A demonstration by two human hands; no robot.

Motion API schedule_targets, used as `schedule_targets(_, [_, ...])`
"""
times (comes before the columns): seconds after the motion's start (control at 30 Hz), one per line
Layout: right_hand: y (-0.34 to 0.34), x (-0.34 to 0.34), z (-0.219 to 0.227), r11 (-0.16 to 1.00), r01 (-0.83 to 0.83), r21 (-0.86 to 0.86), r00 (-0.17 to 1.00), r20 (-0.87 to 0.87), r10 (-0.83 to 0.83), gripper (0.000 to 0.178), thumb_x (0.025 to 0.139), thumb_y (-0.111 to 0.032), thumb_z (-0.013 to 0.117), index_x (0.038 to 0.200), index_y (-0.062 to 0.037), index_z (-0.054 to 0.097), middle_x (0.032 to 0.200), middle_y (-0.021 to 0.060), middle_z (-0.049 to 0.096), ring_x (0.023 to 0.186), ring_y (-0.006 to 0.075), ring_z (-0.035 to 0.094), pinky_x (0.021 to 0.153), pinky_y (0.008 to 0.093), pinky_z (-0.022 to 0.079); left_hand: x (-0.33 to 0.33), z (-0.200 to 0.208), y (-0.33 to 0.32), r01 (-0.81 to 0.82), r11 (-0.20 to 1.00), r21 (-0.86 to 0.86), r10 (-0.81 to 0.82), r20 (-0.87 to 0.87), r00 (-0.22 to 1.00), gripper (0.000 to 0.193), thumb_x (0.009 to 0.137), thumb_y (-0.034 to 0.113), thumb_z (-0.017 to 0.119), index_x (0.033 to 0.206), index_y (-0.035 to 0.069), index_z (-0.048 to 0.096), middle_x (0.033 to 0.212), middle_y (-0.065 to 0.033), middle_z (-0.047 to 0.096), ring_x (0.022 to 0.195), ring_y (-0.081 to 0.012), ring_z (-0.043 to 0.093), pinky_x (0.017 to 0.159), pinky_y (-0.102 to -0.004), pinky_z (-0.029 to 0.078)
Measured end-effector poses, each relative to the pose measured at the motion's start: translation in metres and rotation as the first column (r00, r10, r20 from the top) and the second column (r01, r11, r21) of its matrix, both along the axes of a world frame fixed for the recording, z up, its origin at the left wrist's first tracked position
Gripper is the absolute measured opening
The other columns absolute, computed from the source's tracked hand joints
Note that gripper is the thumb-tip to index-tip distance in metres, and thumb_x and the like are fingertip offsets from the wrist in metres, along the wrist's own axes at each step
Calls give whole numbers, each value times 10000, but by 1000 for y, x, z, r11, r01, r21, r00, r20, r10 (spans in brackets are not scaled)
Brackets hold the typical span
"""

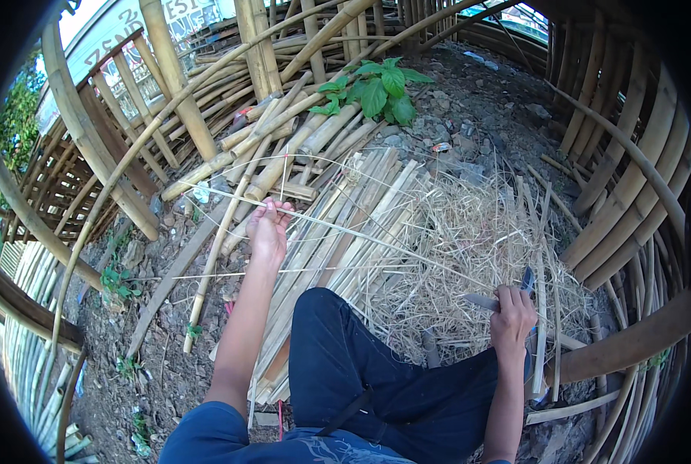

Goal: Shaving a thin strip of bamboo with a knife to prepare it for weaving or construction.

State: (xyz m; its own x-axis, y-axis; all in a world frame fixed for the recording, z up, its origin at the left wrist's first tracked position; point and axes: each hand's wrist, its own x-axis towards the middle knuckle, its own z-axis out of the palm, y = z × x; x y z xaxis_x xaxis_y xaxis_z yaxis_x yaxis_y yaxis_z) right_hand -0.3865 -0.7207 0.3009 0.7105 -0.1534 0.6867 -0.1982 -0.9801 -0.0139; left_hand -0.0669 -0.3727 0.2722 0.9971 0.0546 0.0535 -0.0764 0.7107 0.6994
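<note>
My left hand [269, 230] is raised over the left side of the slats, its fingers pinched round a long, thin bamboo strip [345, 230]. The strip slants down to the right, its far end running close to my right hand [513, 321]. That hand is closed round a knife, whose short grey blade [481, 301] points left over the shavings; most of the handle is hidden in my fist. Whether blade and strip touch, I cannot tell. Beneath them spreads a heap of pale bamboo shavings [453, 263].
Split bamboo slats [353, 197] lie beside the heap, in front of my bent knee [322, 325]. Cut bamboo poles [272, 166] and a leafy green plant [384, 91] are beyond. Upright bamboo [177, 81] stands at left; thick poles [631, 178] lean at right.
</note>
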Motion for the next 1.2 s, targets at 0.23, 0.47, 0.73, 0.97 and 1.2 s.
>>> schedule_targets(0.23, [-7, -1, -6, 999, -18, 41, 996, 85, 14, 271, 611, 50, 638, 850, -67, 591, 719, 62, 589, 664, 264, 567, 579, 386, 431, 2, 2, -2, 21, 999, -48, -25, -76, 997, 197, 997, 47, 429, 1166, -25, 499, 915, -83, 573, 834, -218, 600, 803, -376, 540])
schedule_targets(0.47, [-4, -19, 0, 995, -96, 16, 995, 37, 95, 247, 599, 39, 631, 812, -78, 589, 738, 53, 608, 677, 239, 578, 585, 370, 442, 4, -6, 5, 223, 931, -288, -237, -16, 971, 249, 1009, 26, 357, 1224, -36, 467, 900, -46, 521, 744, -151, 497, 734, -317, 471])
schedule_targets(0.73, [26, -23, -15, 959, -254, -125, 967, -40, 250, 213, 633, -66, 631, 842, -95, 605, 811, 18, 620, 651, 182, 546, 582, 312, 446, -22, -18, -12, 139, 835, -533, -246, -136, 960, 365, 1048, 303, 317, 1028, 8, 531, 816, -25, 528, 681, -126, 461, 649, -272, 446])
schedule_targets(0.97, [58, -33, -36, 924, -327, -197, 945, -43, 325, 232, 669, -88, 658, 901, -90, 646, 878, 13, 638, 654, 130, 543, 553, 268, 428, -121, -60, -63, 83, 887, -453, -266, -357, 896, 378, 1050, 327, 299, 1037, 40, 545, 812, -26, 524, 664, -132, 445, 645, -269, 430])
schedule_targets(1.2, [61, -37, -46, 922, -378, -87, 926, -50, 374, 236, 648, -107, 689, 878, -113, 638, 857, -7, 631, 635, 129, 528, 541, 270, 421, -137, -71, -54, 64, 762, -645, -393, -381, 837, 163, 976, 181, 485, 1006, 53, 581, 603, 32, 374, 517, -97, 280, 458, -246, 249])
